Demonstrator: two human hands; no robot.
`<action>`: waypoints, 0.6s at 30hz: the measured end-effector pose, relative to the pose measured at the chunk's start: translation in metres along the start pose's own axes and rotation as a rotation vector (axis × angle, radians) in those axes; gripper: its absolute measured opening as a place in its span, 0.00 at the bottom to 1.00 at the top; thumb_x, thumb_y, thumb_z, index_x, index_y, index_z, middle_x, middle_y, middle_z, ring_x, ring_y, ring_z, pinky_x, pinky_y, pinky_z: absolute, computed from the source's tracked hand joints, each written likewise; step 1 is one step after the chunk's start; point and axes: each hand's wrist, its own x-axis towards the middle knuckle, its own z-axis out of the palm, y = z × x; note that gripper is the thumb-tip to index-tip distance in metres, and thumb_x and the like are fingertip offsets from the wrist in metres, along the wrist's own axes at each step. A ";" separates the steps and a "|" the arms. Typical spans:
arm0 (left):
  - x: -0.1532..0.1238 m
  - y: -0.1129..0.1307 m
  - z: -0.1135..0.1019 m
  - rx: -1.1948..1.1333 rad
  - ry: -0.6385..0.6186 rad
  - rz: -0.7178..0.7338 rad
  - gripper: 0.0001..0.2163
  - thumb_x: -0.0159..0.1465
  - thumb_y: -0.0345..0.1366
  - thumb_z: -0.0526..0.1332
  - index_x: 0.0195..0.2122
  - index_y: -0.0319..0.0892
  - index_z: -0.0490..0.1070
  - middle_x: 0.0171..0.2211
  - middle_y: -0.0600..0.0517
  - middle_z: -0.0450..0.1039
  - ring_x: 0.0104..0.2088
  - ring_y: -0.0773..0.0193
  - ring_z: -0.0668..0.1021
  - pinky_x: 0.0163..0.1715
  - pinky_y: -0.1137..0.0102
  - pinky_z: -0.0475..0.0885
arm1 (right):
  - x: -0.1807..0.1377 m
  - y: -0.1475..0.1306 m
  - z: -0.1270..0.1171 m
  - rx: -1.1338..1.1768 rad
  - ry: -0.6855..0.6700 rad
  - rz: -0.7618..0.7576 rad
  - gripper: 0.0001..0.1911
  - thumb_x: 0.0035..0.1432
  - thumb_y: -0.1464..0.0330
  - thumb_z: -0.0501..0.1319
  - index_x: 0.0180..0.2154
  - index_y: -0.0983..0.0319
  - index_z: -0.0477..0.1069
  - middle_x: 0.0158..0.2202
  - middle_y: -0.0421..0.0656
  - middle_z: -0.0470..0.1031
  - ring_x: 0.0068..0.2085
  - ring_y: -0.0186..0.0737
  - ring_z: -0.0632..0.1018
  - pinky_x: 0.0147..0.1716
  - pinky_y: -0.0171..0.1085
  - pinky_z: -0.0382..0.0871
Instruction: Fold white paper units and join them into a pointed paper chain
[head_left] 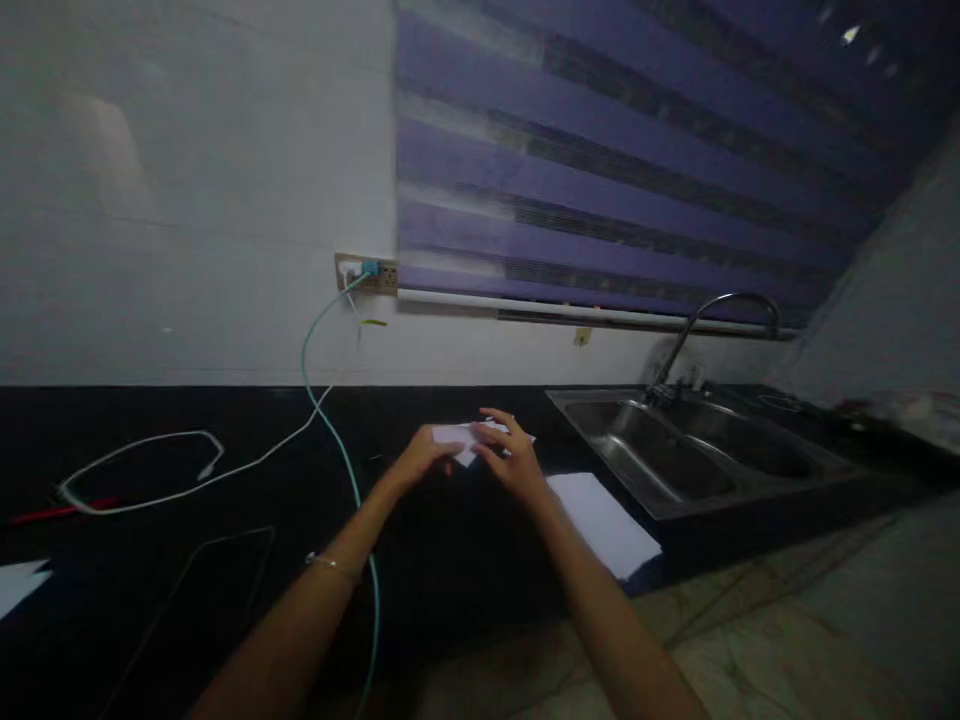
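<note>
The fingers of the right hand (pixel 517 462) cover part of the white paper (pixel 448 433), whose folds are too blurred to make out, and some fingertips of the left hand (pixel 421 456) are hidden. The right forearm overlaps the paper stack (pixel 604 525). The left edge cuts off more sheets (pixel 19 588), the bottom edge the teal cable (pixel 346 455); the clutter (pixel 896 420) far right is an indistinct smear.
</note>
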 end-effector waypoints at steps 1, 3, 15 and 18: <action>0.000 0.000 0.001 -0.020 -0.001 -0.017 0.15 0.52 0.37 0.66 0.38 0.32 0.74 0.27 0.49 0.75 0.22 0.68 0.74 0.18 0.76 0.70 | 0.000 0.000 0.000 0.011 0.010 0.006 0.15 0.55 0.73 0.61 0.45 0.56 0.73 0.55 0.47 0.65 0.54 0.44 0.69 0.52 0.45 0.65; 0.000 0.001 0.003 -0.062 -0.006 -0.046 0.18 0.52 0.37 0.67 0.41 0.33 0.73 0.29 0.47 0.76 0.24 0.65 0.76 0.18 0.75 0.71 | 0.001 -0.001 0.001 0.040 0.033 0.027 0.12 0.55 0.73 0.61 0.42 0.57 0.74 0.53 0.47 0.66 0.53 0.45 0.70 0.51 0.45 0.67; -0.009 0.023 0.017 -0.210 -0.023 -0.108 0.17 0.54 0.42 0.66 0.36 0.31 0.72 0.30 0.43 0.76 0.29 0.59 0.79 0.24 0.72 0.74 | 0.004 0.011 0.007 0.361 0.172 0.290 0.06 0.50 0.67 0.65 0.33 0.61 0.76 0.50 0.47 0.67 0.50 0.44 0.71 0.39 0.37 0.72; -0.005 0.020 0.017 -0.211 0.035 -0.100 0.17 0.54 0.44 0.66 0.35 0.32 0.72 0.30 0.44 0.76 0.29 0.61 0.78 0.24 0.72 0.75 | 0.003 0.016 0.008 0.401 0.140 0.365 0.13 0.49 0.65 0.66 0.39 0.60 0.75 0.43 0.46 0.71 0.44 0.42 0.74 0.36 0.36 0.72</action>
